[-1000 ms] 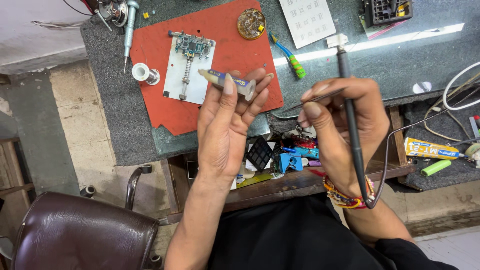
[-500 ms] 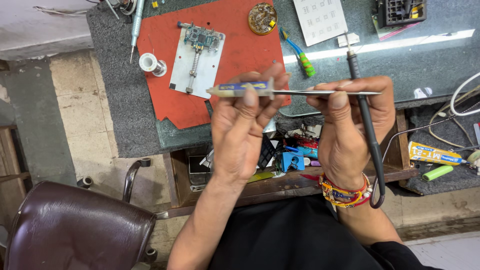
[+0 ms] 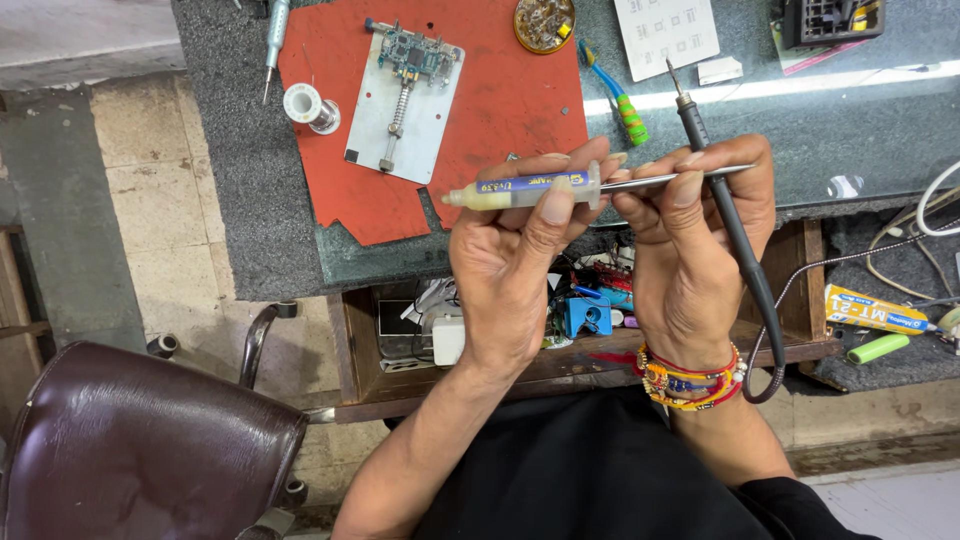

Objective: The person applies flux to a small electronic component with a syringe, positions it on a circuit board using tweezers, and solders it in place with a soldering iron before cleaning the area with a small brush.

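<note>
Flux syringe held level above the surface edge, left hand clenched round its barrel. Right hand pinches the plunger rod and also grasps a soldering iron. Risk: iron tip swinging into fingers or syringe while pushing. Beyond: red mat, circuit board in its holder, solder spool. Nothing obstructs.

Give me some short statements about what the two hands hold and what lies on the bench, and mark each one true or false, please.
1. The left hand grips a syringe. True.
2. The right hand holds nothing. False: it holds a black soldering iron and the syringe's metal plunger rod.
3. The circuit board sits clamped on a metal holder plate on the red mat. True.
4. The solder spool lies in the open drawer. False: it rests on the mat.
</note>
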